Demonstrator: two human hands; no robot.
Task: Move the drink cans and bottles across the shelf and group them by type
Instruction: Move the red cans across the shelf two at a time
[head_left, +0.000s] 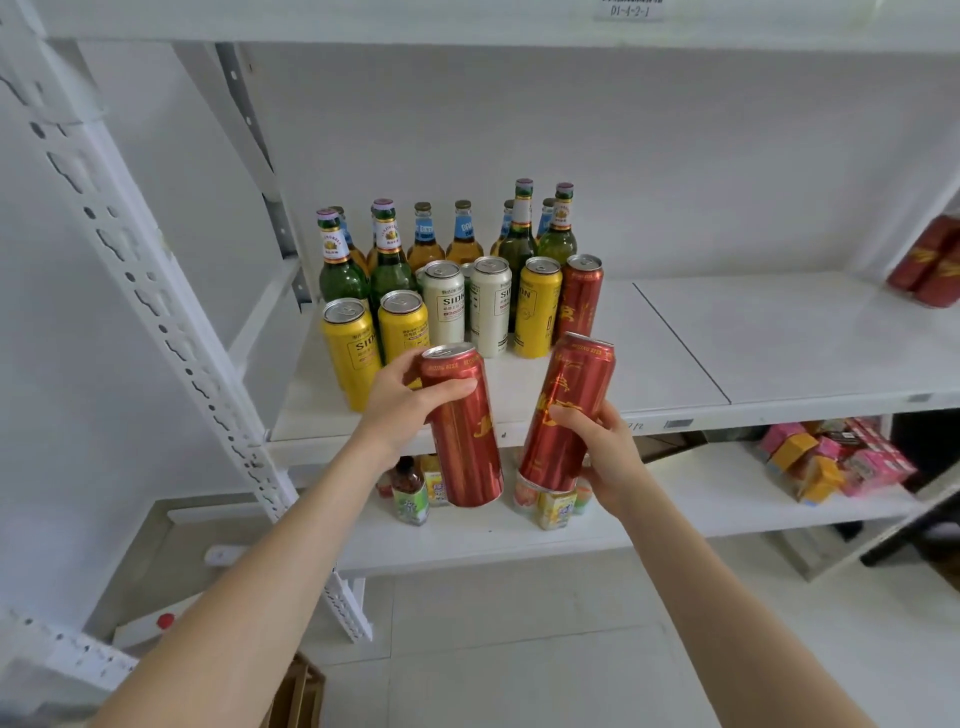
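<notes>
Red cans tilt outward, clasped by left hand and right hand.

Pink and orange boxes heaped on a lower shelf.

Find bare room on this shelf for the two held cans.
Bare shelf board runs from the standing red can to the red cans at far right. The left end is crowded: bottles behind, yellow and white cans in front.

Glossy red metal cans, shiny green glass bottles, smooth matt white shelf
</notes>
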